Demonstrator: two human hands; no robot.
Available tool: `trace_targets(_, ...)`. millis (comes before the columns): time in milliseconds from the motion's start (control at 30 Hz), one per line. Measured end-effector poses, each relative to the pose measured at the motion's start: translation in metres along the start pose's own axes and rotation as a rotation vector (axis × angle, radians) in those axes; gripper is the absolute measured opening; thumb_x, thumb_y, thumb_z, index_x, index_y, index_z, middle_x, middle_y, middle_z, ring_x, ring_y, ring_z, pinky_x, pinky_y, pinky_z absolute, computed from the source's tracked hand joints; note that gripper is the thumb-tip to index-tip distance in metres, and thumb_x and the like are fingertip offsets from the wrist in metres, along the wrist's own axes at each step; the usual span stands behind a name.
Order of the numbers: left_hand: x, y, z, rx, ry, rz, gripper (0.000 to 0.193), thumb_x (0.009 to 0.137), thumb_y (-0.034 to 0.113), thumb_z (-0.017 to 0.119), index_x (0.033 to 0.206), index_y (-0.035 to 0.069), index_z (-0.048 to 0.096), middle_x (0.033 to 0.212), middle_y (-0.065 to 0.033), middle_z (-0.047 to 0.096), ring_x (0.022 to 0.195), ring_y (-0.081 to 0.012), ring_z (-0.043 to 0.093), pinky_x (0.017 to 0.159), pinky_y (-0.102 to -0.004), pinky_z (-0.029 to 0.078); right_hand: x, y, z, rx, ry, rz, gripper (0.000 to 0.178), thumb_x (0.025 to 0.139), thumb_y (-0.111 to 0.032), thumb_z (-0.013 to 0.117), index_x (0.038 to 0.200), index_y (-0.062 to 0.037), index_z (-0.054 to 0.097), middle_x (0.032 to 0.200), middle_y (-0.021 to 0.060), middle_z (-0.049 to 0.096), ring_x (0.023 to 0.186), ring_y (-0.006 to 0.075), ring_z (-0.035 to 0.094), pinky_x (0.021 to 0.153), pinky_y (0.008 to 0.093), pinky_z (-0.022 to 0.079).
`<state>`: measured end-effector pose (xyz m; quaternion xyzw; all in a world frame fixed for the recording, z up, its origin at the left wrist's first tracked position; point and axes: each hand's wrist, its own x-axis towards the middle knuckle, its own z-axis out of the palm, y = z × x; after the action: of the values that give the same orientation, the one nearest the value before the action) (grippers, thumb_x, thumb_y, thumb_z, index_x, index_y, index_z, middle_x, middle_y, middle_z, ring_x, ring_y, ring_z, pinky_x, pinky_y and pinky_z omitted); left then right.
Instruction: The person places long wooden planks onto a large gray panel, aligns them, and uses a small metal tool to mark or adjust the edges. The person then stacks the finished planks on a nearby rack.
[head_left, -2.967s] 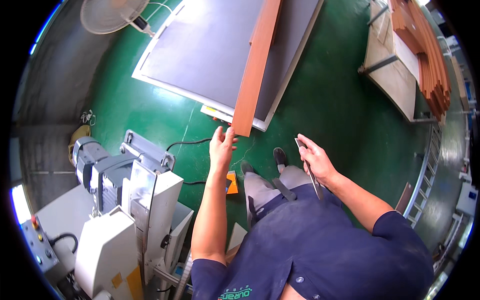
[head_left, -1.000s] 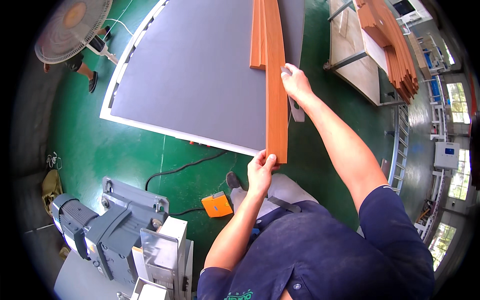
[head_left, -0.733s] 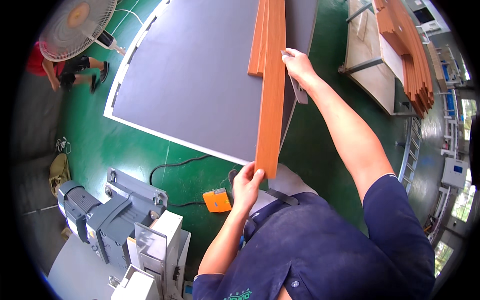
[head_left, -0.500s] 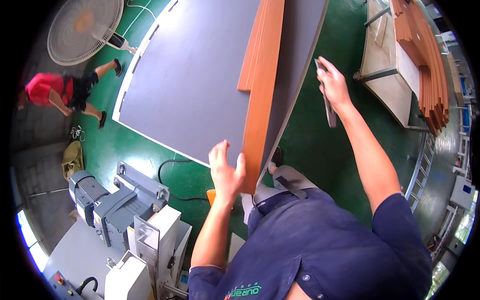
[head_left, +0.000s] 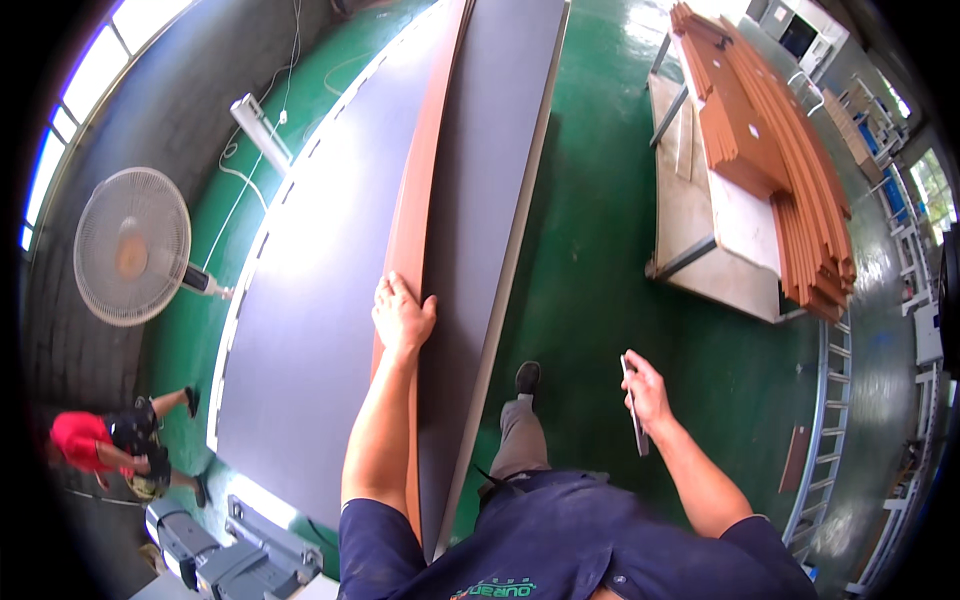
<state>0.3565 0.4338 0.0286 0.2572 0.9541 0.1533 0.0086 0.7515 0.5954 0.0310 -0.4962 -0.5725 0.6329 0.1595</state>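
Long reddish-brown boards (head_left: pixel 408 225) lie lengthwise on a large grey-topped table (head_left: pixel 300 340), one partly over another. My left hand (head_left: pixel 403 318) rests on the boards from above, fingers laid along the surface and thumb out to the right side. Off the table's right edge, over the floor, my right hand (head_left: pixel 650 395) is closed round a flat, narrow grey tool (head_left: pixel 638 430) that points down. Its exact kind is hard to make out.
At the right, a wheeled rack (head_left: pixel 690 245) carries a stack of brown boards (head_left: pixel 810 230), with a ladder (head_left: pixel 825 420) near it. A fan (head_left: pixel 132 246) stands left of the table. A person in red (head_left: pixel 85 440) is at the lower left, beside grey machinery (head_left: pixel 240 565).
I have stepped forward along the table. My left hand has moved from the boards' near end to farther along them. The right hand still grips the grey tool, now held lower.
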Motion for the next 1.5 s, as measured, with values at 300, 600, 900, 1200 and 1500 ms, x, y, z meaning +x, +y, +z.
trace_targets(300, 0.241, 0.084, 0.025, -0.001, -0.189, -0.222, 0.101, 0.075, 0.039, 0.075, 0.150, 0.002, 0.019, 0.143, -0.0195, 0.041, 0.131, -0.0347, 0.043, 0.105, -0.0457, 0.041, 0.157, -0.025, -0.050, -0.196, -0.076, -0.032, 0.048, 0.092, -0.011, 0.056, 0.138, -0.0002, 0.048, 0.099, 0.0059, 0.064, 0.071, 0.0094, 0.056, 0.062, 0.0257, 0.048)
trace_targets(600, 0.363, 0.104, 0.067, -0.001, -0.083, -0.165, 0.088, 0.071, 0.028, 0.073, 0.141, -0.004, 0.031, 0.128, -0.0241, 0.051, 0.124, -0.0390, 0.047, 0.107, -0.0425, 0.039, 0.310, -0.099, -0.134, 0.030, 0.123, 0.181, 0.047, 0.090, -0.008, 0.057, 0.137, -0.0033, 0.051, 0.077, 0.0006, 0.057, 0.055, 0.0059, 0.047, 0.046, 0.0238, 0.039)
trace_targets(900, 0.214, 0.110, 0.061, 0.048, -0.209, -0.228, 0.095, 0.070, 0.031, 0.076, 0.142, -0.008, 0.027, 0.138, -0.0283, 0.044, 0.131, -0.0418, 0.041, 0.111, -0.0438, 0.034, 0.618, -0.200, -0.149, -0.193, -0.129, -0.154, 0.049, 0.092, -0.009, 0.054, 0.140, -0.0040, 0.046, 0.073, -0.0032, 0.050, 0.051, 0.0046, 0.040, 0.043, 0.0232, 0.032)
trace_targets(1200, 0.533, 0.255, 0.122, 0.166, -0.060, -0.429, 0.105, 0.068, 0.044, 0.077, 0.144, -0.009, 0.027, 0.140, -0.0301, 0.042, 0.133, -0.0401, 0.040, 0.110, -0.0436, 0.036, 0.827, -0.335, -0.127, -0.117, -0.206, -0.072, 0.047, 0.092, -0.009, 0.056, 0.137, 0.0033, 0.048, 0.121, 0.0145, 0.064, 0.110, 0.0175, 0.061, 0.094, 0.0273, 0.046)
trace_targets(1500, 0.966, 0.410, 0.189, 0.093, -0.085, -0.443, 0.102, 0.067, 0.038, 0.078, 0.146, -0.004, 0.028, 0.139, -0.0228, 0.048, 0.130, -0.0336, 0.046, 0.106, -0.0395, 0.041, 0.992, -0.466, -0.164, -0.106, -0.095, -0.027, 0.047, 0.092, -0.012, 0.056, 0.137, -0.0011, 0.050, 0.083, 0.0018, 0.058, 0.060, 0.0070, 0.048, 0.051, 0.0247, 0.041)
